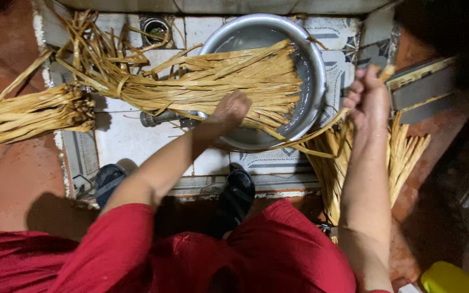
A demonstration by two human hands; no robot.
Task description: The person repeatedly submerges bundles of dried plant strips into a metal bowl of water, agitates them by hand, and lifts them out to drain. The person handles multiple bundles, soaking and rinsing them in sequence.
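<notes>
Tiled floor [131,144] is carrying a metal basin [315,76]; left hand [230,108] is gripping the straw bundle [218,81], right hand [369,100], at three o'clock, pinching one strip [321,130].

We have one head-worn view, looking steeply down, seemingly from fairly close above the metal basin [310,70] near frame top.
</notes>
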